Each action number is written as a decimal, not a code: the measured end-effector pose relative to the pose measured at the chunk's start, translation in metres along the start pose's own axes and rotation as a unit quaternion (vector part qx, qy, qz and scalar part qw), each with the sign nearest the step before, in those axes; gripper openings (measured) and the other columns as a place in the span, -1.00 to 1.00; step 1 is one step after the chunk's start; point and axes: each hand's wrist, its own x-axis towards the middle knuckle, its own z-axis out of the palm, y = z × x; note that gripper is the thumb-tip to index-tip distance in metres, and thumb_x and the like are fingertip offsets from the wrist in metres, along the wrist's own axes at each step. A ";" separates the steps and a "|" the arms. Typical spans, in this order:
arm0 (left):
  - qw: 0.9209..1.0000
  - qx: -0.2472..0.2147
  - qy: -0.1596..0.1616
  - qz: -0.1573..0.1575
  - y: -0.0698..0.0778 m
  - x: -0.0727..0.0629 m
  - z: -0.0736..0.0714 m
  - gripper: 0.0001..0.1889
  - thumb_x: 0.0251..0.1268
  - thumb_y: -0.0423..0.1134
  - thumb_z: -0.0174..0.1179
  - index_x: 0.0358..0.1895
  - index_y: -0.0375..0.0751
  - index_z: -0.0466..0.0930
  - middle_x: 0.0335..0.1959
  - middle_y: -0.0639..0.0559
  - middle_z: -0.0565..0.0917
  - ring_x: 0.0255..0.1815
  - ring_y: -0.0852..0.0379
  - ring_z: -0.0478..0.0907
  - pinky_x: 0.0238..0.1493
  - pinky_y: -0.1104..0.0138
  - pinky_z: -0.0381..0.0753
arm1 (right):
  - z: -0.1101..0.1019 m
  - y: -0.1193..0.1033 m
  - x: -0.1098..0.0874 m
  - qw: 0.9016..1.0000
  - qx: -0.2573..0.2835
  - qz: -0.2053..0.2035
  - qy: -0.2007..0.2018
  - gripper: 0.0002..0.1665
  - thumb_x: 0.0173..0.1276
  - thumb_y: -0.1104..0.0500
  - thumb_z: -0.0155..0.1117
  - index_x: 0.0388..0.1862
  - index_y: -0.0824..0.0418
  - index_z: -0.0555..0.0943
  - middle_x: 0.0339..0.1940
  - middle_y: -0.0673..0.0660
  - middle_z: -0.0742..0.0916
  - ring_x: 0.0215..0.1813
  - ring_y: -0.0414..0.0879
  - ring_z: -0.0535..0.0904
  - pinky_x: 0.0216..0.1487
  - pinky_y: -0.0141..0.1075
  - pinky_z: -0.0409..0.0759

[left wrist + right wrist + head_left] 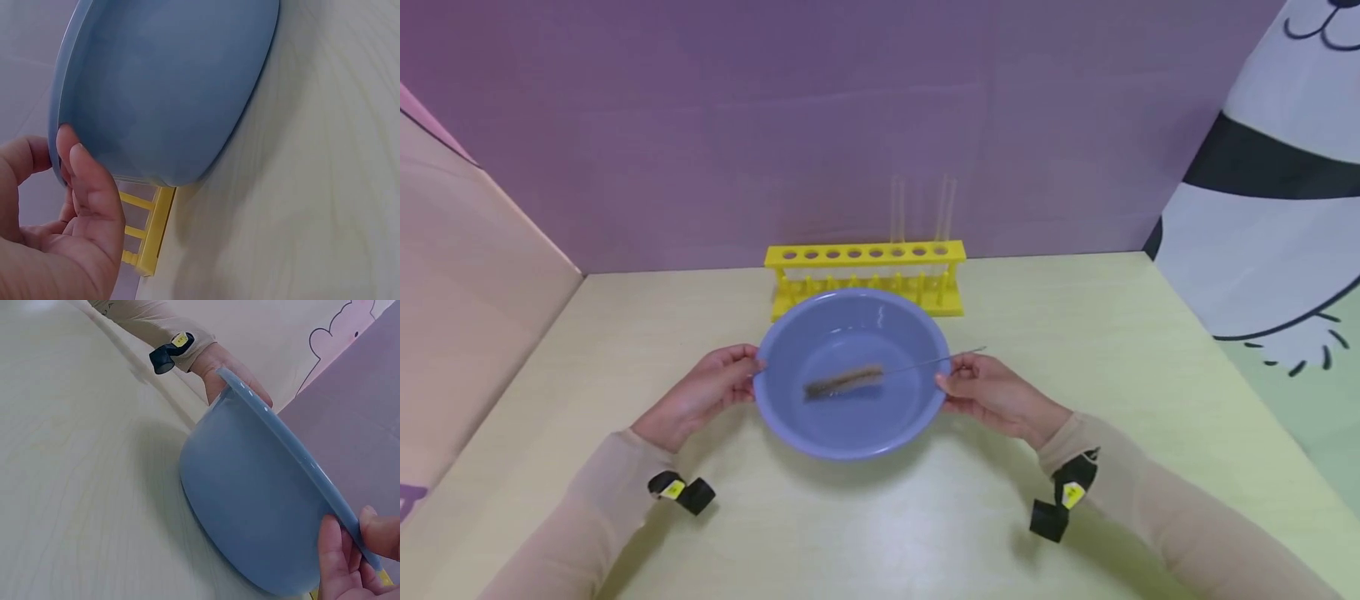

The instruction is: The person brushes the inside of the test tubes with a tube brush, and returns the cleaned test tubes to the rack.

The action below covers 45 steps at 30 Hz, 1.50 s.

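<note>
A round blue plastic basin (pixel 850 433) stands in the middle of the table, both hands at its rim. My left hand (pixel 718 379) pinches the left edge, thumb over the rim and fingers curled beneath it. On the opposite side my right hand (pixel 992 392) grips the rim the same way, as the right wrist view shows. Inside the basin lies a test tube brush (pixel 846 381) with a brownish bristle head. Its thin wire handle crosses the right rim above my right hand and ends in a small loop.
Right behind the basin stands a yellow test tube rack (pixel 865 250), partly hidden by it. Two clear glass tubes (pixel 945 208) rise from its right half. A purple wall (pixel 865 125) closes off the back of the pale wooden table (pixel 1060 317).
</note>
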 end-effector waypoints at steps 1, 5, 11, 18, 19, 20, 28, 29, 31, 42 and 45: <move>1.000 -0.003 -0.001 -0.002 0.000 0.000 0.000 -0.90 0.41 -0.34 -0.03 -0.16 -0.29 0.43 -0.42 0.10 0.61 -0.48 0.27 0.54 -0.34 0.43 0.60 | 0.000 -0.001 0.000 1.000 -0.006 -0.001 -0.002 -0.94 0.40 0.44 -0.05 -0.18 0.40 0.32 -0.33 0.10 0.56 -0.30 -0.19 0.60 -0.16 -0.42 0.61; 1.000 -0.010 -0.004 -0.006 0.001 -0.001 0.000 -0.90 0.41 -0.34 -0.03 -0.15 -0.30 0.42 -0.41 0.09 0.61 -0.47 0.26 0.54 -0.33 0.43 0.60 | -0.001 -0.003 0.000 1.000 -0.026 -0.002 -0.008 -0.93 0.38 0.43 0.00 -0.19 0.39 0.34 -0.35 0.09 0.56 -0.31 -0.19 0.60 -0.15 -0.40 0.62; 1.000 -0.021 -0.008 -0.004 0.001 -0.003 0.000 -0.90 0.41 -0.35 -0.02 -0.13 -0.29 0.41 -0.40 0.08 0.61 -0.45 0.25 0.55 -0.32 0.42 0.61 | -0.004 -0.004 0.001 1.000 -0.030 0.004 -0.009 -0.90 0.36 0.41 0.07 -0.20 0.35 0.35 -0.36 0.08 0.57 -0.33 -0.17 0.62 -0.17 -0.37 0.63; 1.000 -0.021 -0.009 0.002 0.001 -0.003 0.000 -0.92 0.41 -0.35 -0.03 -0.14 -0.27 0.42 -0.40 0.08 0.62 -0.46 0.25 0.56 -0.32 0.43 0.61 | -0.006 -0.002 0.002 1.000 -0.016 0.008 -0.010 -0.87 0.36 0.40 0.09 -0.20 0.32 0.33 -0.36 0.08 0.56 -0.34 -0.18 0.61 -0.20 -0.39 0.63; 1.000 -0.022 -0.009 0.003 0.001 -0.003 0.000 -0.92 0.41 -0.36 -0.03 -0.15 -0.26 0.42 -0.41 0.08 0.62 -0.46 0.25 0.55 -0.32 0.43 0.61 | -0.006 -0.002 0.002 1.000 -0.015 0.008 -0.012 -0.87 0.36 0.40 0.09 -0.21 0.32 0.33 -0.36 0.08 0.56 -0.34 -0.18 0.61 -0.20 -0.40 0.63; 1.000 -0.023 -0.008 0.003 0.001 -0.003 0.000 -0.92 0.41 -0.36 -0.03 -0.15 -0.26 0.43 -0.41 0.08 0.62 -0.46 0.25 0.55 -0.32 0.43 0.61 | -0.006 -0.002 0.002 1.000 -0.015 0.007 -0.013 -0.87 0.36 0.40 0.09 -0.21 0.32 0.33 -0.36 0.08 0.56 -0.34 -0.18 0.61 -0.20 -0.39 0.63; 1.000 -0.015 -0.003 0.010 -0.001 -0.003 0.001 -0.92 0.41 -0.36 -0.03 -0.14 -0.26 0.42 -0.42 0.10 0.62 -0.46 0.24 0.56 -0.32 0.41 0.62 | -0.008 -0.002 0.001 1.000 -0.011 0.001 -0.020 -0.87 0.36 0.41 0.08 -0.21 0.32 0.33 -0.36 0.07 0.56 -0.33 -0.18 0.61 -0.17 -0.39 0.63; 1.000 -0.012 -0.001 0.007 -0.001 -0.003 0.001 -0.92 0.40 -0.35 -0.02 -0.14 -0.26 0.41 -0.43 0.10 0.62 -0.46 0.24 0.56 -0.32 0.41 0.62 | -0.007 -0.002 0.001 1.000 -0.011 0.001 -0.020 -0.87 0.36 0.40 0.08 -0.21 0.32 0.33 -0.36 0.07 0.55 -0.33 -0.18 0.61 -0.17 -0.39 0.63; 1.000 -0.008 0.002 0.005 -0.002 -0.003 0.000 -0.92 0.40 -0.36 -0.02 -0.14 -0.26 0.41 -0.43 0.10 0.62 -0.46 0.24 0.57 -0.31 0.41 0.62 | -0.007 -0.002 0.001 1.000 -0.012 0.001 -0.020 -0.86 0.36 0.40 0.09 -0.21 0.32 0.33 -0.36 0.07 0.55 -0.33 -0.19 0.61 -0.17 -0.39 0.63; 1.000 0.009 0.007 0.007 0.000 -0.004 0.001 -0.93 0.40 -0.33 -0.01 -0.17 -0.22 0.44 -0.42 0.12 0.62 -0.45 0.24 0.57 -0.30 0.39 0.62 | -0.027 -0.007 -0.005 0.985 -0.163 -0.040 0.035 -0.53 0.30 0.31 0.21 0.09 0.47 0.30 -0.18 0.14 0.60 -0.14 -0.09 0.61 0.05 -0.17 0.57; 1.000 0.024 0.017 0.010 0.002 -0.004 0.000 -0.92 0.40 -0.31 -0.01 -0.16 -0.23 0.44 -0.41 0.13 0.62 -0.44 0.24 0.57 -0.28 0.38 0.62 | -0.033 -0.012 -0.009 0.961 -0.255 -0.073 0.077 -0.44 0.29 0.24 0.26 0.16 0.48 0.30 -0.11 0.20 0.62 -0.11 -0.11 0.59 -0.01 -0.31 0.58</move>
